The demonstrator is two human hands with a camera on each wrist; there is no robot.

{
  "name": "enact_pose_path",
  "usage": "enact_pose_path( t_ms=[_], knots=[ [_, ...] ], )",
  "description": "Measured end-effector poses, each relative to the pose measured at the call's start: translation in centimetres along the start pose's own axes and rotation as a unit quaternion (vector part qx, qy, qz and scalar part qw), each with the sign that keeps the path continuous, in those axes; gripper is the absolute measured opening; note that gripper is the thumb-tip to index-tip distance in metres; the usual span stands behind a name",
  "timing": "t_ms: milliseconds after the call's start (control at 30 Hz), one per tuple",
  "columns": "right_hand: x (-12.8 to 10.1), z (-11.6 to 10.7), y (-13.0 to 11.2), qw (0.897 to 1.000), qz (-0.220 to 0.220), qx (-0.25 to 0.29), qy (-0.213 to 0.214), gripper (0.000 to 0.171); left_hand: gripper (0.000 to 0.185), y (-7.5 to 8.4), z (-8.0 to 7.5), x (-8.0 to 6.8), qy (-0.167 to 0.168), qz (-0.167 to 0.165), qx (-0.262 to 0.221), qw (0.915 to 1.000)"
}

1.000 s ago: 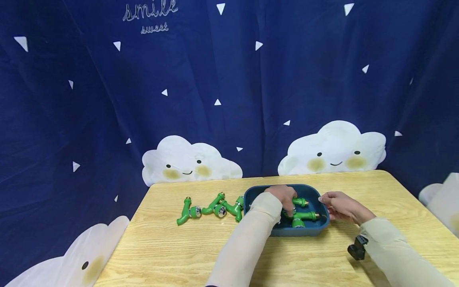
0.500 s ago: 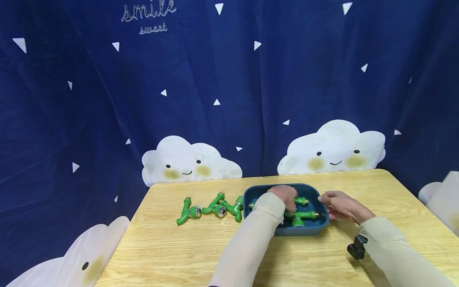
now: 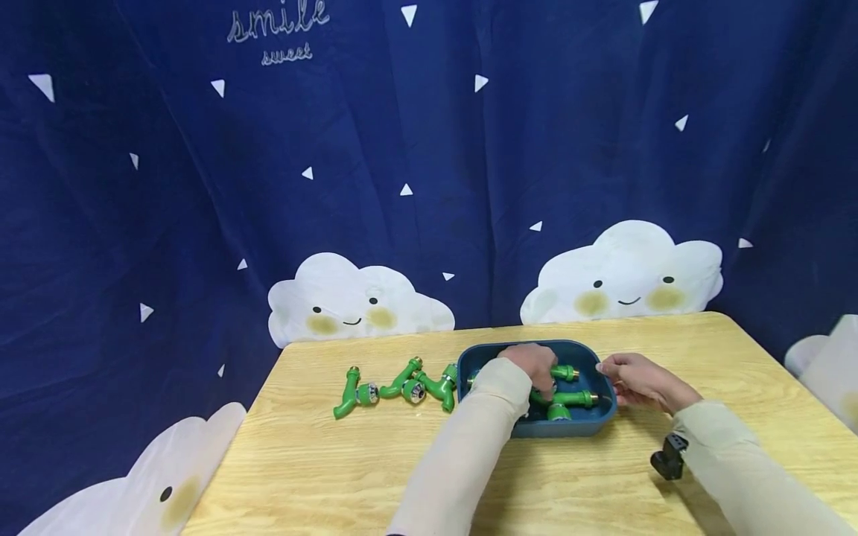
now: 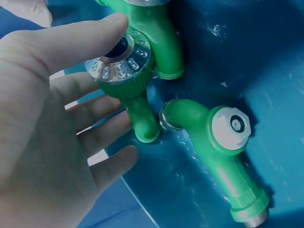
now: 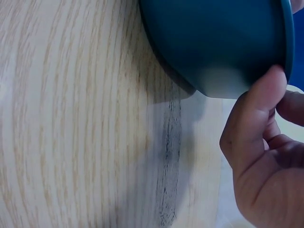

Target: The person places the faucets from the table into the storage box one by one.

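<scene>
A dark blue tray [image 3: 603, 421] sits on the wooden table [image 3: 322, 476] with several green plastic taps in it. My left hand [image 3: 536, 366] reaches into the tray. In the left wrist view, my left hand [image 4: 116, 80] has its thumb on the chrome-ringed knob of one green tap [image 4: 137, 114], with the fingers beside its stem. A second tap [image 4: 223, 142] with a white cap lies next to it on the tray floor [image 4: 266, 71]. My right hand [image 3: 615, 374] holds the tray's right rim. Its thumb [image 5: 256, 109] presses on the tray's outer wall [image 5: 213, 42].
Three more green taps [image 3: 351, 394] [image 3: 401, 383] [image 3: 439, 387] lie in a row on the table left of the tray. A small black device [image 3: 666, 455] sits by my right wrist. A dark blue curtain with white clouds hangs behind the table.
My left hand has shifted slightly inside the tray over the taps. My right hand stays at the tray's rim.
</scene>
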State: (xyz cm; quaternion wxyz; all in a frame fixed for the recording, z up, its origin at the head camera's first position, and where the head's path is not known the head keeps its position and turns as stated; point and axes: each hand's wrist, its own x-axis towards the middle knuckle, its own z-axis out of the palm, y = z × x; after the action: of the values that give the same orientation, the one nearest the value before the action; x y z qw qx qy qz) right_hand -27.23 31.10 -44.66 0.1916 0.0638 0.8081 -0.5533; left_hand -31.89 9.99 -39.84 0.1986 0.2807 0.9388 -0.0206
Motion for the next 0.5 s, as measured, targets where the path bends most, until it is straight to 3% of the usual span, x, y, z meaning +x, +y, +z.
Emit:
enact_pose_path(
  t_ms=[300,500],
  knots=[
    [0.0,-0.2,-0.1,1.0,-0.002,-0.012,-0.002,0.026,0.057,-1.6,-1.8,-1.7,0.046,0.064,0.016,0.9968],
    [-0.1,-0.2,-0.2,1.0,0.003,-0.004,-0.009,0.028,0.052,-3.2,-2.9,-3.5,0.077,0.082,-0.014,0.9936]
  ],
)
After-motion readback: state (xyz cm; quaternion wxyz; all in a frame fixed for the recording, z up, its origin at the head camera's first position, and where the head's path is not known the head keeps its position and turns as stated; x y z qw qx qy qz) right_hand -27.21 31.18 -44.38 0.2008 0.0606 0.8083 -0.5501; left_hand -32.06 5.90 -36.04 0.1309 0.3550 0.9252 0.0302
